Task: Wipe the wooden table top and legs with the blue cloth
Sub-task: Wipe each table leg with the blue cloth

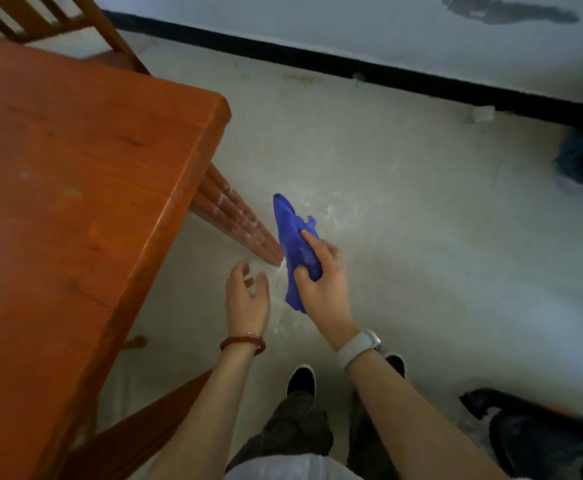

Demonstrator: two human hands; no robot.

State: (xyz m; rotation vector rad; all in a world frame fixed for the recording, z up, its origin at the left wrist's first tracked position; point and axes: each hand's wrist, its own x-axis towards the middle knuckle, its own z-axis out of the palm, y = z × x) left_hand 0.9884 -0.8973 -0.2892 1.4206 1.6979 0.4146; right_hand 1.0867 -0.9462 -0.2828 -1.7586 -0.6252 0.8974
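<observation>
Olive trousers [297, 431] and black shoes [302, 379] fill the bottom centre of the frame, where we stand on the pale floor [421, 237]. At lower right lies a black bag [542, 441]. Our two forearms reach up from the bottom edge: a red bead bracelet [243, 344] circles the left wrist and a white watch [361, 346] the right. Our left hand [247, 299], just left of centre, holds nothing; its fingers [245, 271] are loosely curled and slightly apart, close to the foot of the table leg [238, 220]. Beside it our right hand [321, 282] grips the blue cloth [292, 237], thumb and fingers curled round the lower part of it. The cloth stretches upward from the hand in a crumpled strip at the centre of the frame, just right of the leg's lower end; we cannot tell whether it touches the leg. The leg, streaked with whitish marks, slants up and left beneath the wooden table top [75, 188], which covers the left side. A wooden chair [58, 15] stands at upper left. A black baseboard [352, 67] and grey wall [352, 19] run across the top.
</observation>
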